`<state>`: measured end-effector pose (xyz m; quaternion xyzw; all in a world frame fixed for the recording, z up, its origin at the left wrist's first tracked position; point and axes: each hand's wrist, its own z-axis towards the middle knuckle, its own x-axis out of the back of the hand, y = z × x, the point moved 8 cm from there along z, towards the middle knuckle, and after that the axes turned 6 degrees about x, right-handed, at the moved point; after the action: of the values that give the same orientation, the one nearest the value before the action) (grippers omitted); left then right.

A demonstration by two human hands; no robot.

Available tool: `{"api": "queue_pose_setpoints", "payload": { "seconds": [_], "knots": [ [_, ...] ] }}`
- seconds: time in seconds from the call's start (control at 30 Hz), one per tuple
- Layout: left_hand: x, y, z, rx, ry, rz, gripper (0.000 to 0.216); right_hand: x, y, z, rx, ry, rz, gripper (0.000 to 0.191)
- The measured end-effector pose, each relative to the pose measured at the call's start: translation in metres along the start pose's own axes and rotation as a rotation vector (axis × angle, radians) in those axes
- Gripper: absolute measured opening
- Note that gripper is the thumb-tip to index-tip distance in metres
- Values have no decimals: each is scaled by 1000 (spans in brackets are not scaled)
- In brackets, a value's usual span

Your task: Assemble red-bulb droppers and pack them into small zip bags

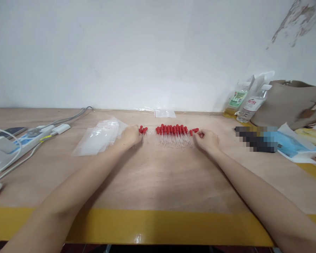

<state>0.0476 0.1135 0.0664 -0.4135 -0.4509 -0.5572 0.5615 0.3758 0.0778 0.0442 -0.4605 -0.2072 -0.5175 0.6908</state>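
A row of several clear droppers with red bulbs (173,133) lies across the middle of the wooden table (158,179). My left hand (130,136) is closed round a small bunch of red-capped droppers (143,130) just left of the row. My right hand (206,140) is curled at the row's right end, its fingertips pinching a red-bulbed dropper (195,130). A stack of clear plastic bags (99,137) lies just left of my left hand.
A power strip with plugs and cables (28,137) sits at the far left. Another small clear bag (164,113) lies by the wall. Two plastic bottles (244,100), a tan bag (292,102) and blue-white packets (292,146) crowd the right side. Yellow tape edges the table front (158,226).
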Motion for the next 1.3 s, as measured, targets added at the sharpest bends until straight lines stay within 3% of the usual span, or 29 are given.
{"api": "queue_pose_setpoints", "payload": {
  "seconds": [0.13,0.2,0.33,0.5,0.67,0.8,0.93,1.0,1.1,1.2,1.3],
  "knots": [
    [8,22,-12,-111,162,10,33,-1,14,4,-92,-13,-74,18],
    [6,34,-17,-151,184,29,34,-4,17,5,-103,-26,-114,18],
    [-3,45,-17,-84,135,94,38,-7,14,5,-58,-41,-188,19],
    [-11,45,-7,34,-13,125,38,-6,-1,5,101,-1,-291,22],
    [-7,42,-5,19,-35,95,39,-13,6,8,79,-37,-308,24],
    [7,38,-18,-111,41,-149,31,-11,10,9,38,8,-205,21],
    [16,40,-49,-405,125,-415,21,0,6,6,22,146,-70,22],
    [11,40,-64,-521,138,-452,19,2,-6,1,95,184,31,22],
    [5,38,-80,-638,244,-497,19,-2,-41,-13,335,161,237,24],
    [1,38,-88,-710,309,-508,22,-10,-83,-38,567,64,418,24],
    [-2,39,-88,-721,288,-506,23,-19,-112,-60,660,-72,507,19]
  ]
}}
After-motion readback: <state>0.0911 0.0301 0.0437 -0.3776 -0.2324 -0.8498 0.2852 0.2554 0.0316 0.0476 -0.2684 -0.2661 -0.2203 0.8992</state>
